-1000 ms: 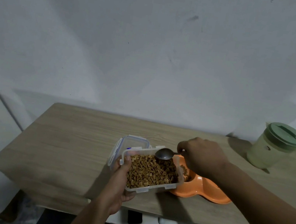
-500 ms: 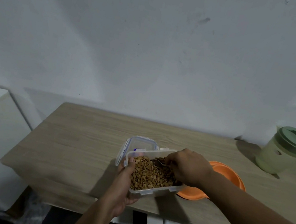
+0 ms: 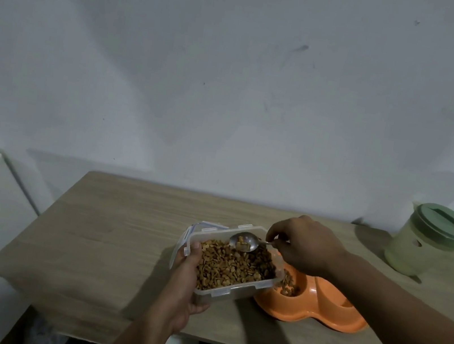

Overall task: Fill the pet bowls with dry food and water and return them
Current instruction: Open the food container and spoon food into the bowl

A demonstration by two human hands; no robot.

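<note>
The clear food container (image 3: 233, 274) covers the near-left rim of the orange double bowl (image 3: 314, 310), and the right forearm crosses over its right compartment. The spoon (image 3: 244, 241) handle disappears inside the right hand (image 3: 306, 247). The desk (image 3: 108, 236) corner at the right runs past the frame edge beside the green-lidded jug (image 3: 428, 242).

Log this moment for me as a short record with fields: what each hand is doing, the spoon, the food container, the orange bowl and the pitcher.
left hand: holds the clear food container at its left end, above the table
right hand: pinches the spoon handle
spoon: metal, some kibble in it, over the container
container: open, full of kibble
orange double bowl: on table; left well has some kibble, right well partly hidden by the arm
pitcher: green lid on, far right
</note>
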